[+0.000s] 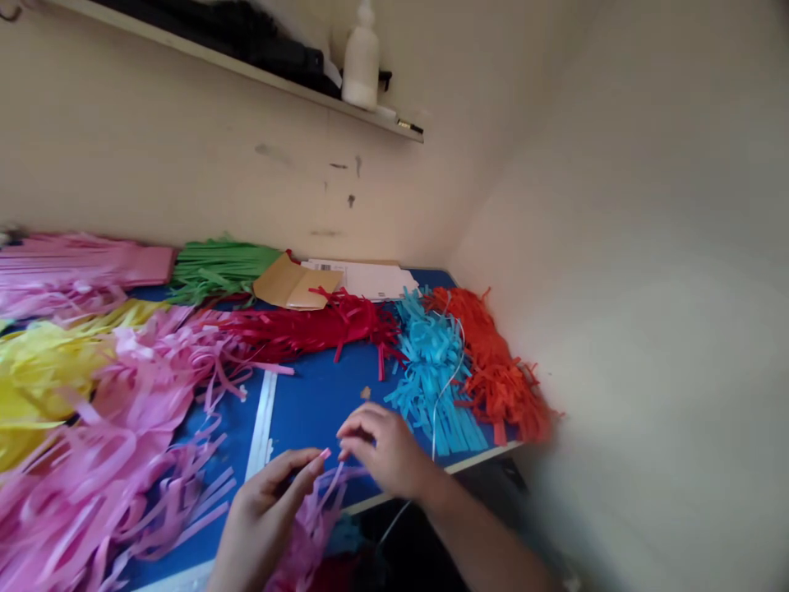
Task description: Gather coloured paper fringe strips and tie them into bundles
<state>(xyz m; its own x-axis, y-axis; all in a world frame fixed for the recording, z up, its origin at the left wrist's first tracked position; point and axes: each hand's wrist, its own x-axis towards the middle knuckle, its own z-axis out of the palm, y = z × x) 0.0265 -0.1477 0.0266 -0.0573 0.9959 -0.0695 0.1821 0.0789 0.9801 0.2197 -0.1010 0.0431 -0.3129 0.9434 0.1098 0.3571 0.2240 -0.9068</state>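
My left hand (pixel 268 510) is closed in a pinch at the table's front edge. A small end of a pink paper strip (pixel 325 454) sticks out between its thumb and forefinger. Just to the right, my right hand (pixel 385 444) has its thumb and fingertips drawn together, with a thin pink strip running down from them. Below both hands hangs a pink paper fringe (pixel 308 526), partly hidden by my left hand. A thin white cord (pixel 436 411) passes behind my right wrist and over the blue fringe.
Cut paper fringes lie on the blue table (pixel 314 390): pink (pixel 148 378), yellow (pixel 49 370), green (pixel 222 267), red (pixel 302 329), light blue (pixel 431 362) and orange (pixel 486 353). A brown envelope (pixel 299 284) lies near the wall. Above, a shelf (pixel 246 72) carries a white bottle (pixel 361 66).
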